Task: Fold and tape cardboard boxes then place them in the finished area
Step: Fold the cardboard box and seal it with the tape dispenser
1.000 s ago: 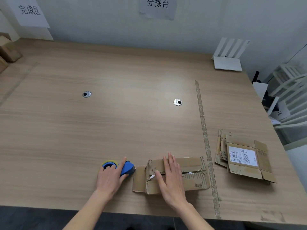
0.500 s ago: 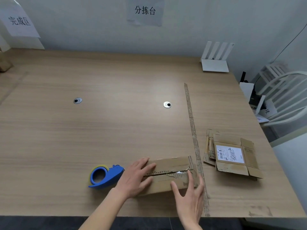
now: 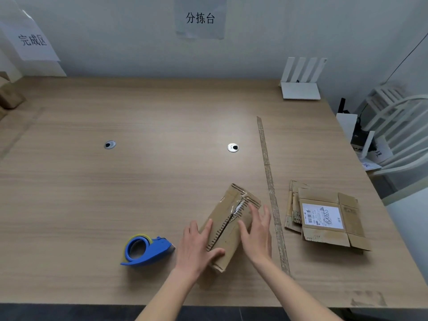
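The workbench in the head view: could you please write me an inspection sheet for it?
Surface: wooden table, a worn tape strip running front to back, two grommets.
Job's things: folded box lying diagonally, clear tape along its seam; flattened boxes right of the strip; blue tape dispenser left of the hands.
Clutter: white router at the far right corner.
Grippers: left hand holds the box's near end; right hand rests flat against its right side.
Cables: thin wire on the right wall.
Surroundings: two paper signs on the wall, white chair at right.
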The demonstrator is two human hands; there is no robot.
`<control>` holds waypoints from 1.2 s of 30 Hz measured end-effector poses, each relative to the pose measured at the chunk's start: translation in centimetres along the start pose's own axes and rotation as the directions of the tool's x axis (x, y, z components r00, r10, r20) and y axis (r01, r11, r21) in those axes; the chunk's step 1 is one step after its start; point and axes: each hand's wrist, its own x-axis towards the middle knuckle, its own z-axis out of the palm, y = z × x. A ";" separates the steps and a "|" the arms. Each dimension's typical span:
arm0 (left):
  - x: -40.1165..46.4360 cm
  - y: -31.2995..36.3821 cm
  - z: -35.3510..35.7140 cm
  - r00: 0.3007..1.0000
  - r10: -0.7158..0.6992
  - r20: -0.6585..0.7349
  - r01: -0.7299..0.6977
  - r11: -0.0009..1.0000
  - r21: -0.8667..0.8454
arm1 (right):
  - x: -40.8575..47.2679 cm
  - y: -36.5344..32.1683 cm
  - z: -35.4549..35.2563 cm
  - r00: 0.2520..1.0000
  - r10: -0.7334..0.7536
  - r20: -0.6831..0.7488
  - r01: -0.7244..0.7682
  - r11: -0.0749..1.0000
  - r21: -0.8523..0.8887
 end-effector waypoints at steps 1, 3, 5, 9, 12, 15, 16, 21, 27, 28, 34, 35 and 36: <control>0.1 0.7 0.2 0.999 -0.043 -0.008 0.043 0.999 -0.018 | -1.0 0.4 0.4 0.999 -0.019 0.031 0.018 1.000 0.024; 0.5 1.9 0.4 0.993 -0.114 -0.030 0.113 0.993 -0.041 | -2.7 1.1 1.4 0.990 -0.029 0.137 0.020 0.998 0.067; 1.1 2.7 0.4 0.986 -0.159 -0.055 0.154 0.985 -0.079 | -3.3 1.6 1.8 0.970 -0.024 0.240 0.002 0.996 0.088; 1.4 2.2 0.6 0.995 -0.084 -0.045 0.070 0.964 -0.255 | -1.3 1.5 0.9 0.945 -0.025 0.326 -0.015 0.993 0.118; 1.0 1.0 0.8 1.000 -0.005 -0.018 -0.001 0.947 -0.320 | 0.0 1.3 0.3 0.919 -0.058 0.390 0.029 0.996 0.080; 0.4 -0.1 0.6 1.000 0.010 -0.028 -0.019 0.947 -0.320 | -0.1 0.9 0.7 0.932 -0.070 0.357 0.052 0.997 0.060; 0.2 -0.5 0.6 0.999 0.012 -0.051 -0.026 0.956 -0.293 | -0.4 0.7 1.0 0.945 -0.082 0.317 0.075 0.997 0.034; -1.7 -3.7 0.5 0.981 -0.059 -0.186 0.029 0.987 -0.161 | -1.9 0.0 2.9 0.957 -0.237 0.166 0.267 0.943 -0.199; -3.6 -10.2 1.1 0.918 -0.259 -0.300 0.261 0.965 -0.034 | -2.8 -0.2 4.4 0.938 -0.276 0.212 0.331 0.896 -0.297; -3.7 -11.0 1.1 0.921 -0.312 -0.233 0.319 0.948 -0.008 | -2.8 -0.1 4.4 0.938 -0.274 0.210 0.330 0.893 -0.307; -2.4 -12.9 2.2 0.942 -0.334 -0.035 0.336 0.937 0.100 | -3.4 -1.3 4.3 0.940 -0.296 0.169 0.333 0.901 -0.276; -2.3 -13.1 2.3 0.938 -0.346 -0.013 0.346 0.936 0.069 | -3.5 -1.7 4.3 0.939 -0.305 0.160 0.339 0.898 -0.280; -2.2 -13.4 2.3 0.937 -0.349 0.013 0.349 0.936 0.039 | -3.5 -2.1 4.3 0.934 -0.323 0.150 0.353 0.892 -0.282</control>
